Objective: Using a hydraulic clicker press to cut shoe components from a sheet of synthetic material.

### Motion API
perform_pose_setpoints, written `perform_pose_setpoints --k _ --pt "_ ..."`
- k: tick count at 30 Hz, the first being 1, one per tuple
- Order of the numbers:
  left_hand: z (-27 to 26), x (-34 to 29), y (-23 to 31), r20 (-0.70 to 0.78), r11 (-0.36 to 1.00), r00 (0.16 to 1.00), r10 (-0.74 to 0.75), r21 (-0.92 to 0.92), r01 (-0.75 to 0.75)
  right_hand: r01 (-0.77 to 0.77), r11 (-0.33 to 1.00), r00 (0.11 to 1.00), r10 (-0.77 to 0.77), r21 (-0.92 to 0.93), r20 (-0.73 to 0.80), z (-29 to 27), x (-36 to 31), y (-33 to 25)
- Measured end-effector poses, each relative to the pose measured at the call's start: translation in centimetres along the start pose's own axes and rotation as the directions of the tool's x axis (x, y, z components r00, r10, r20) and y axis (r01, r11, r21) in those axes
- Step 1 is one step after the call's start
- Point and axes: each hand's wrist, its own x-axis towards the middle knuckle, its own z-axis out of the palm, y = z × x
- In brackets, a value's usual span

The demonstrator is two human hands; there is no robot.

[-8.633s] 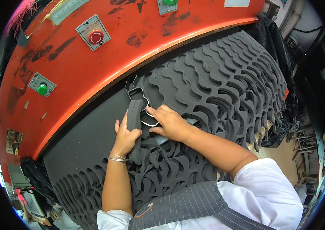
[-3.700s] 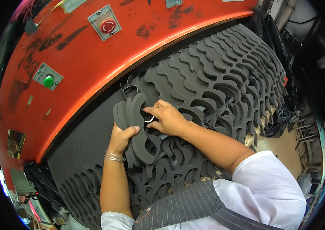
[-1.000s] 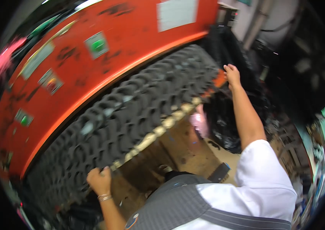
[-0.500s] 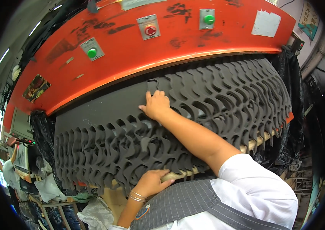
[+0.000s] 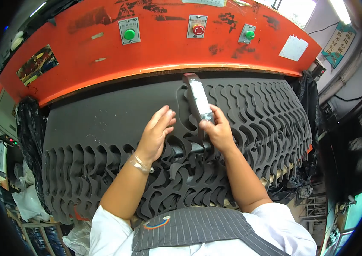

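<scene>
My right hand (image 5: 220, 131) grips the near end of a narrow, curved cutting die (image 5: 199, 97), dark along its edge and white on its side. The die is tilted up above a dark grey foam sheet (image 5: 108, 112). To its left, my left hand (image 5: 154, 135) hovers over the sheet with fingers stretched out and holds nothing. Around and below both hands lies dark grey foam webbing (image 5: 266, 121) with rows of wavy cut-outs, its near strips loose and drooping. Where the die's lower end meets the fingers is partly hidden.
An orange machine beam (image 5: 159, 53) crosses just beyond the sheet. It carries a green button (image 5: 129, 34), a red button (image 5: 198, 29) and another green button (image 5: 249, 35). Black plastic (image 5: 31, 132) hangs at the left side; more black plastic (image 5: 310, 96) hangs at the right.
My right hand has come off the foam and now holds the cutting die raised. My left hand has risen from the near edge to above the sheet. The view has turned.
</scene>
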Motion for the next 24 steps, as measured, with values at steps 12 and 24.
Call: perform_pose_setpoints --k 12,24 --pt "-7.1 -2.0 9.1 0.134 -0.181 0.991 -0.022 0.974 -0.136 0.111 0.585 0.832 0.388 -0.804 0.398 6.8 -2.7 -3.0" --pt "-8.6 4.1 1.3 -0.056 0.945 0.998 -0.030 0.325 0.046 -0.097 0.413 0.985 0.168 -0.906 -0.029 8.5 6.8 2.7"
